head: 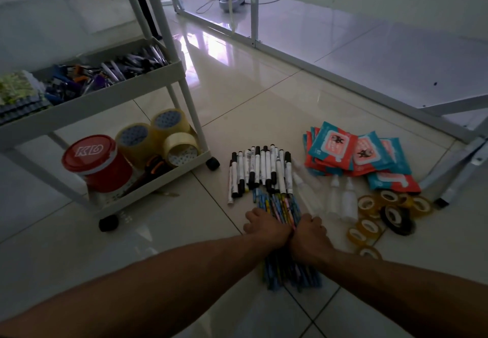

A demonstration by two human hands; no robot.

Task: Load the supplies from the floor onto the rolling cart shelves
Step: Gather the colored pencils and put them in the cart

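Both hands are working low over the tiled floor [264,95], side by side and touching at the wrists. The left hand [264,225] and the right hand [309,234] are each curling round a bundle of colourful pens [284,205], pinching it from either side. The fingertips are hidden under the bundle. The pens are lying on the floor, sticking out beyond the hands at both ends.

Just beyond the bundle, a row of white markers with black caps [261,171] is lying on the tiles. To their right, small white squeeze bottles [343,200] are resting beside a heap of teal and red wipe packs [343,150]. Nearer the right hand, small tape rolls [390,211] are sitting in a loose cluster.

The rolling cart [148,92] is standing to the left, well apart from the hands. Its middle shelf is carrying a jumble of pens and clips [126,68]. Its bottom shelf is holding a red lidded tub [92,158], three rolls of clear packing tape [169,124] and orange-handled scissors [150,168].
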